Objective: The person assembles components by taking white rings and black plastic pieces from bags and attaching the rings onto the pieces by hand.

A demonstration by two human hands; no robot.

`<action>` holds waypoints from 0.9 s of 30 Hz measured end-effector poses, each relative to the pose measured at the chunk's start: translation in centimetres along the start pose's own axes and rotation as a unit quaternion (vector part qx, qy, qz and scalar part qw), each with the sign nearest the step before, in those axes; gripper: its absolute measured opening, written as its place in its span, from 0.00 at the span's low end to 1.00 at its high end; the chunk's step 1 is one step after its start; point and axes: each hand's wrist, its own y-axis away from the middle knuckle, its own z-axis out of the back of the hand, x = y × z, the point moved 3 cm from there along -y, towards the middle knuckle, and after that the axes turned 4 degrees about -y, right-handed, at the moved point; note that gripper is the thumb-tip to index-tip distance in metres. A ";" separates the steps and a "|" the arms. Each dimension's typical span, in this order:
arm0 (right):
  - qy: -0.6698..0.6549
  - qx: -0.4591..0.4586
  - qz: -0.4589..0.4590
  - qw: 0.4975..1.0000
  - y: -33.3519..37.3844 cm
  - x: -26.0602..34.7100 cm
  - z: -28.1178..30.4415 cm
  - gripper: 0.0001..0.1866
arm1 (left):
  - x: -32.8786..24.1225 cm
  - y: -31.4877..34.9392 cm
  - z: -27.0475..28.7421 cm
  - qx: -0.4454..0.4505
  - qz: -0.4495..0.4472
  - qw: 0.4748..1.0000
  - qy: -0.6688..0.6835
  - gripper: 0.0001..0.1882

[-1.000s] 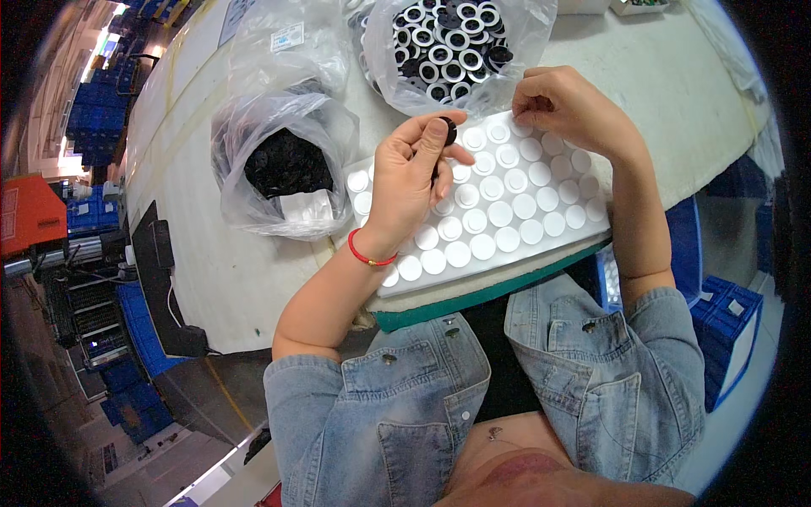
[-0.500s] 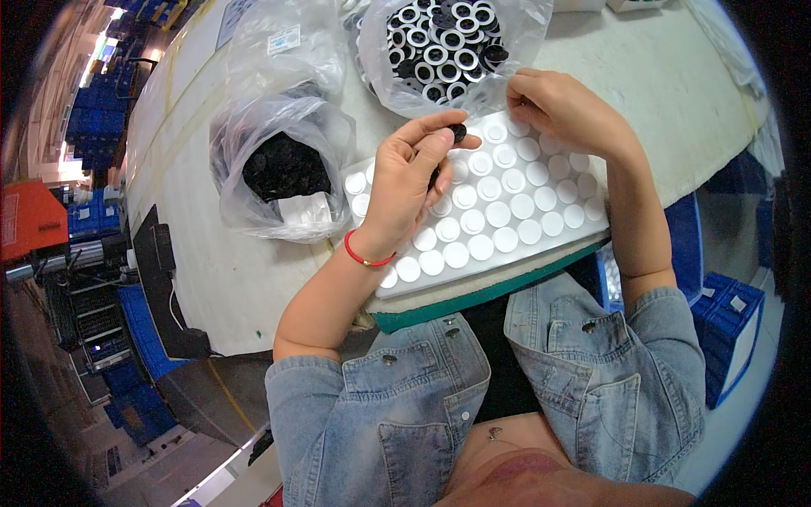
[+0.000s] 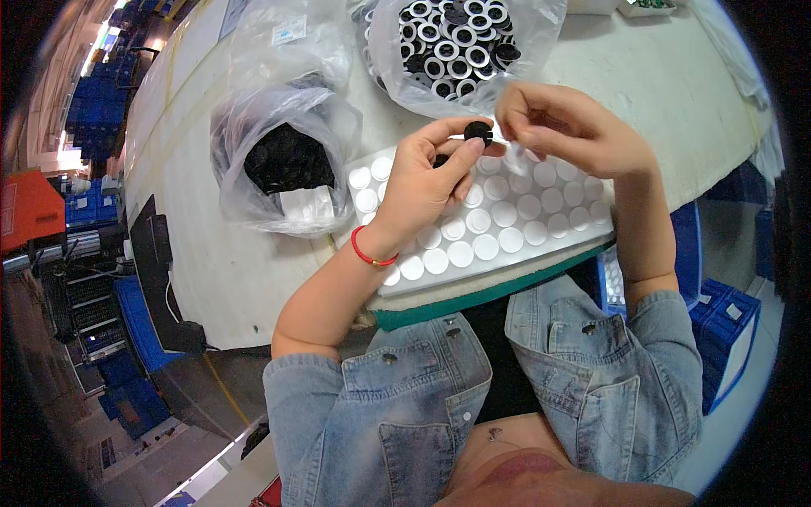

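My left hand (image 3: 429, 173), with a red cord on its wrist, pinches a small black disc (image 3: 478, 133) between thumb and forefinger. A second black piece (image 3: 440, 160) sits tucked within its curled fingers. Close beside the disc, my right hand (image 3: 573, 127) is closed, thumb against curled fingers. Something whitish and blurred (image 3: 512, 158) shows below its fingertips; I cannot make out what it is. Beneath both hands lies a white sheet (image 3: 473, 270) bearing rows of round white discs (image 3: 486, 248), partly covered by the hands.
Left of the hands stands a clear bag (image 3: 232, 182) of black pieces (image 3: 287, 160). A larger clear bag (image 3: 541, 38) at the back holds black-and-white rings (image 3: 465, 35). Blue crates (image 3: 722, 334) stand at the right, below the table's green edge (image 3: 498, 286). A black device (image 3: 156, 279) lies at left.
My right hand has drawn back toward me from beside the ring bag, turning its fingers toward the left hand. The left hand has shifted slightly right, its black disc now facing up.
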 end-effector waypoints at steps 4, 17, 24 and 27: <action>0.009 -0.095 0.022 0.995 -1.6 -1.9 -1.7 0.07 | 0.4 -0.1 0.2 -0.002 -0.003 1.000 -0.027 0.15; 0.110 -0.145 0.019 0.983 -1.9 -1.6 -1.7 0.06 | 0.0 0.2 0.2 -0.018 0.017 1.000 0.001 0.16; 0.056 -0.136 0.002 0.989 -2.0 -2.0 -2.1 0.06 | 0.2 0.2 0.1 -0.029 -0.005 0.999 -0.036 0.16; 0.058 -0.151 0.012 0.987 -2.1 -2.0 -2.2 0.06 | 0.2 0.4 0.2 -0.034 -0.011 0.998 -0.056 0.15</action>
